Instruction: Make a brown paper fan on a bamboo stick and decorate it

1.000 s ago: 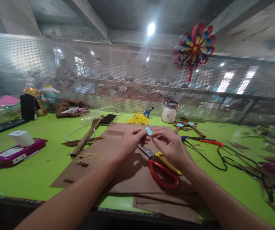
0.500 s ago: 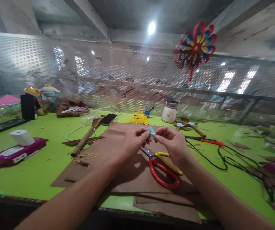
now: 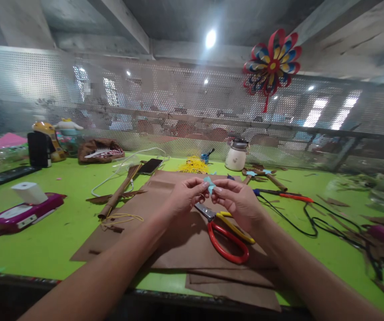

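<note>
Between my two hands is a small light-blue paper piece [image 3: 209, 184], folded or shaped like a little star. My left hand [image 3: 190, 195] pinches its left side between thumb and forefinger. The right side is pinched by my right hand [image 3: 237, 198], fingertips close to the left ones. Below them, scissors [image 3: 228, 243] with one red and one yellow handle lie on sheets of brown paper [image 3: 165, 240], blades partly behind my hands. Farther right, two brown rolled-paper sticks [image 3: 276, 182] carry similar blue stars [image 3: 251, 174].
At left lie a brown paper roll [image 3: 116, 198], a phone [image 3: 150, 166] and a purple power strip [image 3: 27, 211] with a white charger. Yellow shreds [image 3: 194, 165] and a white jar [image 3: 236, 156] stand behind. A red-handled corded tool [image 3: 297, 198] trails black cable at right.
The blue paper has turned between my fingertips and now stands more upright. My right hand has shifted slightly left, and its fingers have changed their hold.
</note>
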The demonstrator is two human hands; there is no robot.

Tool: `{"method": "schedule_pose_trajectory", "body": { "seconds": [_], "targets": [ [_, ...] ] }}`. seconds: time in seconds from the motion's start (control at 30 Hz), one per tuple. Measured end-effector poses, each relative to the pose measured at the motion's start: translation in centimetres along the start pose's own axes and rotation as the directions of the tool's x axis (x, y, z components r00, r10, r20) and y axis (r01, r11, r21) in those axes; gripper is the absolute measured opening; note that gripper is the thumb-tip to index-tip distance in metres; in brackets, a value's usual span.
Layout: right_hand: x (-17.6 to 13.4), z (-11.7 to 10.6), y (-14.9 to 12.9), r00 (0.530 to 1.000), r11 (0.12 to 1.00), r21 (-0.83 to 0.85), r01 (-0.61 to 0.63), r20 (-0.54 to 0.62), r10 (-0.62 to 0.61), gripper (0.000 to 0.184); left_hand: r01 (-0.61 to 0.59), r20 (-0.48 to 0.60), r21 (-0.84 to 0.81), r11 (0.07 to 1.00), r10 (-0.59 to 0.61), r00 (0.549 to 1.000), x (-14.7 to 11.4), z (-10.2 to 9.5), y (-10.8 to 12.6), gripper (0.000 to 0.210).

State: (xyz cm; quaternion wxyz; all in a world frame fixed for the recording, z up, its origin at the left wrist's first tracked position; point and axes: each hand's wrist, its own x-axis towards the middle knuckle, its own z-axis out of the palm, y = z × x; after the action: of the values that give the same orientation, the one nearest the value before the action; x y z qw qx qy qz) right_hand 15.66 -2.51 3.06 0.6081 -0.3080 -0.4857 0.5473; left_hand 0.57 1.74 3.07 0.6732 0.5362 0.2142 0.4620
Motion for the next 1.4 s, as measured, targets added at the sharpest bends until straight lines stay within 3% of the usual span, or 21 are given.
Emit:
{"method": "schedule_pose_trajectory", "body": {
  "seconds": [1.17, 1.3, 1.4],
  "targets": [
    [-0.14, -0.04, -0.06, 1.000, 0.996, -0.087, 0.014, -0.005, -0.014, 0.020, 0.021, 0.001, -0.045, 0.999, -0.021, 1.000, -0.27, 0.18, 0.31, 0.022],
    [-0.11, -0.10, -0.12, 1.000, 0.998, -0.063, -0.013, 0.001, 0.013, 0.019, -0.004, 0.005, -0.009, 1.000, 0.004, 1.000, -0.20, 0.09, 0.20, 0.024],
    [-0.05, -0.21, -0.23, 0.999, 0.998, -0.059, -0.036, -0.006, 0.036, 0.018, -0.064, 0.002, 0.118, 0.991, 0.064, 0.998, -0.26, 0.14, 0.20, 0.027]
  ]
}}
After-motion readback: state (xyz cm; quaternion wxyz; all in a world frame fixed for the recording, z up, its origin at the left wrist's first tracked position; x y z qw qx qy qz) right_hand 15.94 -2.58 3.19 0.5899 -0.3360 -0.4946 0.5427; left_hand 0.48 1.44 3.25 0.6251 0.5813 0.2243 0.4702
